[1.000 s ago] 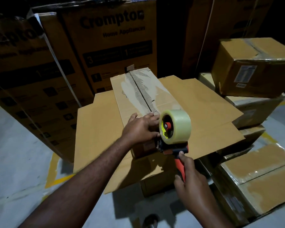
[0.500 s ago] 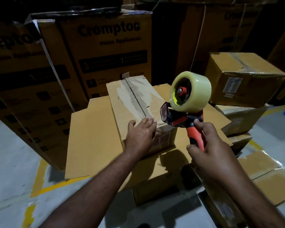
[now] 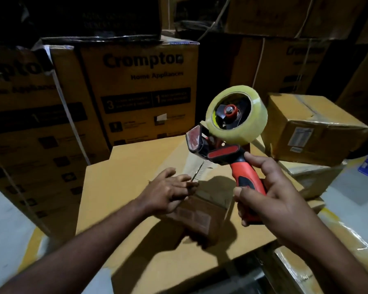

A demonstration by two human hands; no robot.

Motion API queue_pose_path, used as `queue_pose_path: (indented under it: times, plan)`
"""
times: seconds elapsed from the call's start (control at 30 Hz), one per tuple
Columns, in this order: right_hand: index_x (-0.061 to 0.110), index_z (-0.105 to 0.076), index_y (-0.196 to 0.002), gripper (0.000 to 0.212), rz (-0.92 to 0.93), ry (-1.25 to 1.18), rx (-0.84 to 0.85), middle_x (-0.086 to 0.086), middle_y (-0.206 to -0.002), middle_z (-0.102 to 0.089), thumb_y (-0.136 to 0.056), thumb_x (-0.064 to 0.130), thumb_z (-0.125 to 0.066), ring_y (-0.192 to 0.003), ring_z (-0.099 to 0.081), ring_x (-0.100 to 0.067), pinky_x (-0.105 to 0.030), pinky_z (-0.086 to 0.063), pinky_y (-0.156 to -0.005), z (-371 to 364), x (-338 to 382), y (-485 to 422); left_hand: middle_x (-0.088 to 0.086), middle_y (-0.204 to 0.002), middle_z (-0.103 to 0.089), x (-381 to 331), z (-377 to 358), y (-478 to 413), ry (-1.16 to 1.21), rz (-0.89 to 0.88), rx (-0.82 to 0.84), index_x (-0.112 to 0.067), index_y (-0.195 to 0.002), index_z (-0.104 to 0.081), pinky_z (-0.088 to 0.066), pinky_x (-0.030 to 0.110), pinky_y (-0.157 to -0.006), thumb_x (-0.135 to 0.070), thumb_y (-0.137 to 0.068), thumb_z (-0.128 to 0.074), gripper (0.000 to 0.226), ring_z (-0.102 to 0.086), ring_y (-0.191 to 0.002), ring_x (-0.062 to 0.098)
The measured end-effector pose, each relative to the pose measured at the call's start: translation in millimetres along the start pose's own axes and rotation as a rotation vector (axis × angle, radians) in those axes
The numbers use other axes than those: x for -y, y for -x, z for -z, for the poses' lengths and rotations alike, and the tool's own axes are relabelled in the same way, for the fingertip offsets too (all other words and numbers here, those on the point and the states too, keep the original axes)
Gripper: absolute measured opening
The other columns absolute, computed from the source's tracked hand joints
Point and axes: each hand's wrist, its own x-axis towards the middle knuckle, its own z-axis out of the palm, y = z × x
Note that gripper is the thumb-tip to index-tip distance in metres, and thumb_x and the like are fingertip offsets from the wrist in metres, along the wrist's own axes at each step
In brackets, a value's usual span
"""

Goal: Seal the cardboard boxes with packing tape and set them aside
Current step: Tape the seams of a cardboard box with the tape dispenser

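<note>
Over box [image 3: 197,217]: right hand [image 3: 274,200] grips tape dispenser [image 3: 229,132] aloft; left hand [image 3: 166,192] flat at top edge.

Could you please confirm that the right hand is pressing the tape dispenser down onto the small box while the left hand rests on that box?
Not quite: the right hand holds the tape dispenser up in the air by its handle, clear of the small box, not pressed onto it. The left hand does rest on that box. The head view shows this.
</note>
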Motion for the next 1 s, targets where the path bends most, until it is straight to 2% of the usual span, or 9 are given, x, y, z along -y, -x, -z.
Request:
queue_pose_path:
  times: [0.17,0.37,0.47,0.6,0.7,0.73,0.8,0.87,1.0]
  plan:
    - [0.056,-0.043,-0.128,0.065,0.004,-0.038,0.025,-0.015,-0.108,-0.055,-0.088,0.010,-0.068,-0.067,-0.067,-0.027,-0.046,-0.060,-0.062,-16.2,-2.1,-36.3,-0.003,-0.130,-0.069,-31.1,-21.4,17.7,-0.058,0.456,-0.237,-0.022,-0.109,-0.075,-0.014,0.073,-0.114,-0.036,-0.093,-0.047,0.036,-0.052,-0.136,0.018]
    - [0.056,-0.043,-0.127,0.064,-0.003,-0.017,0.051,-0.013,-0.114,-0.053,-0.087,0.013,-0.069,-0.074,-0.067,-0.028,-0.039,-0.059,-0.063,-37.6,-7.0,-71.2,-0.006,-0.158,-0.040,-62.3,-21.0,-14.6,0.214,1.007,-0.195,-0.029,-0.110,-0.062,0.009,0.065,-0.119,-0.062,-0.094,-0.026,0.051,0.004,-0.156,0.009]
    - [0.054,-0.042,-0.130,0.064,-0.003,0.003,0.083,-0.015,-0.113,-0.054,-0.088,0.012,-0.068,-0.076,-0.066,-0.031,-0.042,-0.060,-0.062,-45.2,-10.5,-84.2,-0.004,-0.169,-0.007,-50.4,-23.1,-27.5,0.298,1.068,-0.121,-0.022,-0.097,-0.048,0.011,0.068,-0.117,-0.042,-0.086,-0.034,0.026,0.027,-0.150,0.009]
    - [0.057,-0.044,-0.126,0.062,-0.003,0.015,0.149,-0.015,-0.114,-0.052,-0.089,0.013,-0.069,-0.073,-0.067,-0.030,-0.041,-0.059,-0.062,-46.3,-16.1,-102.4,-0.014,-0.168,0.014,-16.6,-12.3,-19.4,0.479,0.979,-0.066,-0.012,-0.105,-0.066,0.027,0.061,-0.113,-0.038,-0.088,-0.026,0.050,0.039,-0.143,0.001]
    - [0.057,-0.044,-0.125,0.062,0.008,0.037,0.198,-0.016,-0.114,-0.053,-0.089,0.014,-0.069,-0.075,-0.066,-0.035,-0.041,-0.060,-0.062,-41.8,-20.2,-118.0,-0.020,-0.165,-0.003,-9.2,2.8,-7.0,0.562,1.014,-0.139,-0.023,-0.142,-0.053,0.015,0.049,-0.122,-0.032,-0.099,-0.034,0.048,0.017,-0.151,0.000]
    - [0.057,-0.044,-0.126,0.062,0.012,0.032,0.216,-0.017,-0.111,-0.055,-0.089,0.014,-0.069,-0.074,-0.065,-0.036,-0.043,-0.060,-0.061,-39.4,-20.6,-121.7,-0.019,-0.161,-0.021,-12.8,10.2,-5.1,0.597,1.086,-0.298,-0.026,-0.143,-0.054,-0.007,0.038,-0.126,-0.024,-0.103,-0.041,0.042,-0.004,-0.153,0.004]
    - [0.057,-0.045,-0.126,0.063,0.023,0.017,0.250,-0.018,-0.104,-0.057,-0.089,0.012,-0.069,-0.068,-0.064,-0.035,-0.047,-0.059,-0.061,-33.4,-20.7,-128.0,-0.012,-0.131,-0.064,-24.1,27.3,-6.7,0.638,1.256,-0.675,-0.026,-0.115,-0.071,-0.047,0.020,-0.097,-0.016,-0.102,-0.052,0.025,-0.054,-0.130,0.015]
    - [0.057,-0.043,-0.127,0.063,0.041,0.049,0.283,-0.015,-0.104,-0.057,-0.089,0.013,-0.068,-0.069,-0.065,-0.038,-0.049,-0.059,-0.061,-28.4,-22.1,-134.5,0.008,-0.102,-0.076,-27.0,45.1,-18.0,0.965,1.459,-0.817,-0.015,-0.100,-0.074,-0.058,0.038,-0.084,-0.027,-0.103,-0.053,0.024,-0.070,-0.103,0.031]
    - [0.060,-0.042,-0.126,0.064,0.068,0.080,0.373,-0.010,-0.109,-0.054,-0.089,0.014,-0.069,-0.069,-0.065,-0.032,-0.048,-0.060,-0.061,-22.2,-26.4,-142.9,0.038,-0.116,-0.065,-17.1,72.9,-38.9,2.012,1.498,-0.727,0.011,-0.123,-0.059,-0.051,0.059,-0.097,-0.056,-0.101,-0.042,0.073,-0.064,-0.112,0.049]
